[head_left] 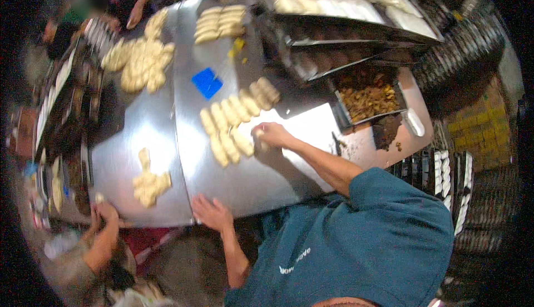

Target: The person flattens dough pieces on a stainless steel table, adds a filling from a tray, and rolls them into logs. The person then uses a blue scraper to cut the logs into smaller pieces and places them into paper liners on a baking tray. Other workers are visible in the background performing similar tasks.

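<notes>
My right hand [273,135] is closed at the near right end of a group of pale dough rolls [236,112]. A small pale bit of dough [259,132] shows at its fingertips; most of it is hidden by the fingers. The rolls lie side by side in two rows on the metal table [197,156], and the far right ones look browner. My left hand [213,212] rests at the table's near edge, fingers spread, holding nothing. To its left lies a small irregular lump of dough [150,183].
A blue square scraper [207,83] lies beyond the rolls. Farther off are a dough pile [142,65] and more rolls [219,23]. At right are stacked trays [345,6] and a pan of brown-yellow filling [370,98]. A co-worker's hands [104,213] work at lower left; others stand across.
</notes>
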Demonstrator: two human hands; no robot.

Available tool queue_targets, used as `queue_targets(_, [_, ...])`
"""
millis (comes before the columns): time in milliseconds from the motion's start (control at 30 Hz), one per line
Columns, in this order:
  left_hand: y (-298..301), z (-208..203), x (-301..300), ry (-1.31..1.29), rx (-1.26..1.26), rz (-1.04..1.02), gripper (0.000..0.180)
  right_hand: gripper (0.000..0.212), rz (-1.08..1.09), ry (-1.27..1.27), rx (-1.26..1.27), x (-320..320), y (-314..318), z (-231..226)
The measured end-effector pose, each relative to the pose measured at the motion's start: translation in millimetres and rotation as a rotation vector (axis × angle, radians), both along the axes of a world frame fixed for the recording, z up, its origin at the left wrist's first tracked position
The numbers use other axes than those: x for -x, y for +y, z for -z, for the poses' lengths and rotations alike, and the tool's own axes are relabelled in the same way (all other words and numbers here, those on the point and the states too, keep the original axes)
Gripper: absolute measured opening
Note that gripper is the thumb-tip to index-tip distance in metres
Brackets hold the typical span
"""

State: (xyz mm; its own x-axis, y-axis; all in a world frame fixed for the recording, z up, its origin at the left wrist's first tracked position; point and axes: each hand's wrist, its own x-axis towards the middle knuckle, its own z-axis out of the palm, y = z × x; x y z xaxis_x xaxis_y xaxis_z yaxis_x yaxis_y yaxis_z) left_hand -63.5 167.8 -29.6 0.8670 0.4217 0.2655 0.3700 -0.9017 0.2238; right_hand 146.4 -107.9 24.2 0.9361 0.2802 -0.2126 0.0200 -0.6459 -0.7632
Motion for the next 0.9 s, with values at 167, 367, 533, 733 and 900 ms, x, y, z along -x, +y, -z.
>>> queue_targets(167, [-0.6, -3.6, 0.8, 0.094, 0.011, -0.036, 0.055, 0.044, -0.051, 0.172, -0.561, 18.0, -97.6, -146.7])
queue_targets(367, [3.1, -7.1, 2.8, 0.105, 0.01, -0.058, 0.056, 0.047, 0.289, -0.664, 0.072, -110.1, -205.3, -315.8])
queue_targets(533, [-2.5, -5.0, -4.7, 0.12, 0.017, -0.052, 0.055, 0.038, 0.294, -0.673, 0.556, -224.2, -229.6, -294.1])
queue_targets(733, [-2.5, -20.3, -0.3, 0.147, 0.016, -0.083, 0.053, 0.038, 0.069, -0.625, 0.806, -243.0, -227.8, -256.5])
queue_targets(900, [-2.0, -9.9, -5.7, 0.085, -0.015, -0.002, 0.051, 0.036, 0.04, -0.538, 1.003, -250.3, -252.2, -248.0])
